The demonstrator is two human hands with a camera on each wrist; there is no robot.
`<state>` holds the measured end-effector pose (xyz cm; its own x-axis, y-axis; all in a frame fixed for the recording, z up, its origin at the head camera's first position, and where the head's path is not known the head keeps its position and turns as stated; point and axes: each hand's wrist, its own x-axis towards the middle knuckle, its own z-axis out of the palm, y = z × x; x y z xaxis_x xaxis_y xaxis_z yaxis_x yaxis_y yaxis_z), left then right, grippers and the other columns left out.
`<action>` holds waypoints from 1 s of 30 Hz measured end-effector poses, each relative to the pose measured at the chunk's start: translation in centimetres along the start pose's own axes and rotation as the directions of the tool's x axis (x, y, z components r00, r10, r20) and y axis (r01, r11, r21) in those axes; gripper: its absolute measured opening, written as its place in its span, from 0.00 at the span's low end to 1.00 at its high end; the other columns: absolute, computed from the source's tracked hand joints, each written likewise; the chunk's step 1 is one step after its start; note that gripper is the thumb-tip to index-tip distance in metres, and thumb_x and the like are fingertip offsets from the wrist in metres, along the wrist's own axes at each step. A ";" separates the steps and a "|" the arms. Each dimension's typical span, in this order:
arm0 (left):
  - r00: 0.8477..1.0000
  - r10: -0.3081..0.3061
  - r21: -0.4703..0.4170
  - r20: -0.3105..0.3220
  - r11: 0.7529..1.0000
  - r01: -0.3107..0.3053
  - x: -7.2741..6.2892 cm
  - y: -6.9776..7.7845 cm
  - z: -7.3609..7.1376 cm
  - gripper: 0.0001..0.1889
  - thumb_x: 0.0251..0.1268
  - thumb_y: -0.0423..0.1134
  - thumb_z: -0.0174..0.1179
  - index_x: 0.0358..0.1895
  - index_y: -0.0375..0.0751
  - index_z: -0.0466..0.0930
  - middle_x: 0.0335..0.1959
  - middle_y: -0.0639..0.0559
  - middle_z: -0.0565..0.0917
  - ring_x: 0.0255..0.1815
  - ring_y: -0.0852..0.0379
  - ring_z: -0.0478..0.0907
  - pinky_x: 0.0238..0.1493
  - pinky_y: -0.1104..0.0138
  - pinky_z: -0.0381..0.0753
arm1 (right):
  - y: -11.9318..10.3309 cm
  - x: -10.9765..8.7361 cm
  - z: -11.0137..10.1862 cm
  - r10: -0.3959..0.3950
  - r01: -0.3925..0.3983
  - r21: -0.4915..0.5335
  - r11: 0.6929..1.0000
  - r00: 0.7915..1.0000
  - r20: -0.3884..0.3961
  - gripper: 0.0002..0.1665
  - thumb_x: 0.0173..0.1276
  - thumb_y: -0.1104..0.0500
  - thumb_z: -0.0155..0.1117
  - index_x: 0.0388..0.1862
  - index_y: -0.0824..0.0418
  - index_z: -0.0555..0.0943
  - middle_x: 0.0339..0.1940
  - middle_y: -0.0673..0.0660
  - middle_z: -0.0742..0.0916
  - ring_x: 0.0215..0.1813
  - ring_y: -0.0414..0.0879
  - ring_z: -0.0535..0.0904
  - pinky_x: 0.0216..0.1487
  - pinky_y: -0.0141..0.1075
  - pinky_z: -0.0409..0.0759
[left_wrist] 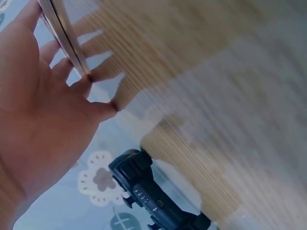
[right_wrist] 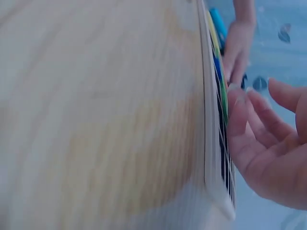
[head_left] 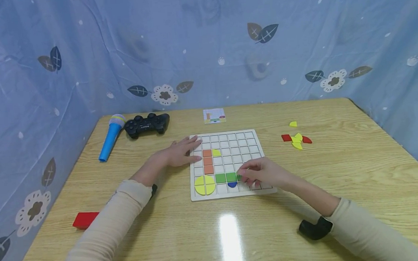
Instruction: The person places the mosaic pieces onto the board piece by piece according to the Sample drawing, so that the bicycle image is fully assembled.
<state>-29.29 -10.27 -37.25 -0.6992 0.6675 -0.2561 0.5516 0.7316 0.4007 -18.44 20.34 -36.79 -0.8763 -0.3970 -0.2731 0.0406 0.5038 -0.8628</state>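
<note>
A white square-grid board [head_left: 233,141] lies on the table. My left hand [head_left: 179,152] rests at its left edge with fingers spread, the fingertips over the rim. In the left wrist view the left hand [left_wrist: 53,100] meets the board edge-on. On the board are an orange strip [head_left: 208,161], a yellow quarter piece [head_left: 216,152], a yellow circle of quarters [head_left: 204,185], green squares [head_left: 226,178] and a blue half-round piece [head_left: 232,184]. My right hand [head_left: 264,173] touches the rightmost green square, partly hiding it. In the right wrist view its fingers [right_wrist: 237,115] bend loosely at the board.
Loose yellow pieces [head_left: 297,139], a red square [head_left: 286,138] and a red quarter piece [head_left: 307,140] lie right of the board. A pattern card [head_left: 214,115] is behind it. A toy microphone [head_left: 111,138] and game controller [head_left: 146,124] stand back left; a red block [head_left: 85,220] lies front left.
</note>
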 end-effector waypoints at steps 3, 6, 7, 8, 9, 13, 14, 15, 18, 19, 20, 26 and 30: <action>1.000 0.004 -0.001 -0.003 1.000 -0.004 0.0 -0.1 0.1 0.38 0.73 0.56 0.46 0.77 0.45 0.43 0.77 0.44 0.42 0.75 0.42 0.34 0.67 0.40 0.32 | 0.6 -0.2 -1.4 0.028 -0.028 0.068 0.997 1.000 0.003 0.26 0.69 0.46 0.61 0.56 0.65 0.78 0.39 0.56 0.86 0.39 0.48 0.79 0.40 0.36 0.79; 1.000 0.008 0.000 -0.002 1.000 -0.008 0.0 -0.2 0.1 0.37 0.73 0.56 0.46 0.77 0.45 0.43 0.77 0.44 0.41 0.75 0.42 0.34 0.67 0.40 0.32 | 1.4 -0.4 -2.9 0.044 -0.043 0.162 0.986 0.999 -0.006 0.30 0.70 0.48 0.61 0.59 0.70 0.74 0.41 0.58 0.85 0.41 0.47 0.78 0.42 0.35 0.79; 1.000 0.009 -0.001 -0.001 1.000 -0.009 0.0 -0.2 0.0 0.37 0.73 0.56 0.46 0.77 0.45 0.43 0.77 0.44 0.41 0.75 0.42 0.34 0.67 0.40 0.32 | 1.7 -0.5 -3.4 0.050 -0.046 0.204 0.978 0.999 -0.015 0.30 0.70 0.49 0.61 0.60 0.71 0.72 0.41 0.58 0.85 0.41 0.46 0.79 0.42 0.34 0.80; 1.000 0.011 -0.003 0.000 1.000 -0.011 0.0 -0.1 0.0 0.37 0.73 0.56 0.46 0.77 0.45 0.43 0.77 0.44 0.41 0.75 0.42 0.34 0.67 0.40 0.32 | 2.0 -0.6 -3.9 0.053 -0.046 0.239 0.970 0.998 -0.024 0.31 0.71 0.50 0.60 0.61 0.73 0.71 0.42 0.58 0.84 0.41 0.45 0.79 0.43 0.34 0.80; 1.000 0.011 -0.005 0.001 1.000 -0.011 0.0 -0.1 0.0 0.37 0.73 0.56 0.46 0.77 0.45 0.43 0.77 0.44 0.41 0.75 0.42 0.34 0.67 0.40 0.32 | 2.3 -0.7 -4.5 0.056 -0.044 0.268 0.962 0.998 -0.036 0.32 0.71 0.51 0.59 0.63 0.74 0.68 0.43 0.58 0.84 0.42 0.45 0.80 0.44 0.34 0.80; 1.000 0.012 -0.004 0.003 1.000 -0.012 0.0 -0.1 0.0 0.37 0.73 0.56 0.45 0.77 0.45 0.43 0.77 0.45 0.41 0.75 0.42 0.34 0.68 0.40 0.32 | 3.6 -1.1 -6.7 0.037 -0.015 0.348 0.937 0.998 -0.056 0.35 0.74 0.55 0.56 0.67 0.78 0.60 0.46 0.60 0.84 0.46 0.44 0.81 0.49 0.36 0.79; 1.000 0.011 -0.001 0.002 1.000 -0.011 0.0 -0.1 0.0 0.37 0.73 0.57 0.45 0.77 0.45 0.43 0.77 0.45 0.41 0.75 0.42 0.34 0.68 0.40 0.32 | 3.9 -1.3 -7.3 0.026 -0.007 0.348 0.937 0.998 -0.051 0.35 0.74 0.55 0.55 0.68 0.79 0.58 0.48 0.60 0.83 0.47 0.44 0.81 0.50 0.36 0.79; 1.000 0.011 0.003 0.002 1.000 -0.011 0.0 -0.1 0.0 0.37 0.73 0.57 0.45 0.77 0.45 0.43 0.77 0.45 0.41 0.75 0.42 0.34 0.68 0.40 0.32 | 4.2 -1.4 -7.8 0.020 -0.002 0.349 0.937 0.999 -0.047 0.36 0.75 0.55 0.54 0.68 0.79 0.57 0.49 0.60 0.83 0.48 0.44 0.81 0.51 0.36 0.78; 1.000 0.013 0.006 0.005 1.000 -0.013 0.0 -0.2 0.0 0.38 0.73 0.57 0.45 0.77 0.45 0.43 0.77 0.45 0.41 0.75 0.42 0.34 0.68 0.40 0.32 | 5.1 -2.0 -9.3 0.017 0.000 0.364 0.931 0.999 -0.044 0.36 0.76 0.56 0.52 0.70 0.79 0.54 0.50 0.58 0.83 0.50 0.43 0.81 0.52 0.35 0.78; 1.000 0.013 0.005 0.005 1.000 -0.013 0.0 -0.2 0.0 0.38 0.73 0.57 0.45 0.77 0.45 0.43 0.77 0.45 0.41 0.75 0.42 0.34 0.68 0.40 0.32 | 5.4 -2.2 -9.8 0.025 -0.004 0.374 0.928 0.998 -0.050 0.36 0.76 0.56 0.51 0.70 0.79 0.54 0.50 0.57 0.83 0.50 0.43 0.81 0.52 0.35 0.77; 1.000 0.013 0.004 0.006 1.000 -0.013 0.1 -0.2 0.0 0.37 0.73 0.57 0.45 0.77 0.45 0.43 0.77 0.45 0.41 0.75 0.43 0.34 0.68 0.40 0.32 | 5.6 -2.3 -10.2 0.037 -0.011 0.381 0.924 0.997 -0.061 0.36 0.76 0.55 0.51 0.70 0.79 0.54 0.49 0.56 0.84 0.50 0.42 0.81 0.52 0.35 0.77; 1.000 0.013 0.003 0.011 1.000 -0.013 0.1 -0.2 -0.1 0.37 0.74 0.56 0.45 0.77 0.45 0.43 0.77 0.45 0.41 0.76 0.43 0.34 0.68 0.40 0.32 | 6.9 -3.2 -12.4 0.078 -0.025 0.375 0.927 0.989 -0.125 0.40 0.76 0.53 0.51 0.70 0.80 0.49 0.46 0.51 0.85 0.48 0.38 0.81 0.51 0.34 0.78; 1.000 0.016 0.010 0.010 1.000 -0.016 0.0 -0.1 -0.2 0.37 0.74 0.56 0.45 0.77 0.45 0.43 0.77 0.45 0.41 0.75 0.43 0.34 0.68 0.40 0.32 | 7.6 -3.7 -13.6 0.090 -0.025 0.359 0.933 0.982 -0.167 0.42 0.76 0.53 0.50 0.71 0.80 0.45 0.43 0.46 0.84 0.46 0.36 0.81 0.49 0.33 0.79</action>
<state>-29.44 -10.35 -37.17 -0.6858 0.6802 -0.2589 0.5670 0.7223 0.3960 -21.44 36.06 -36.53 -0.9368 -0.2164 -0.2748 0.2318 0.2044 -0.9510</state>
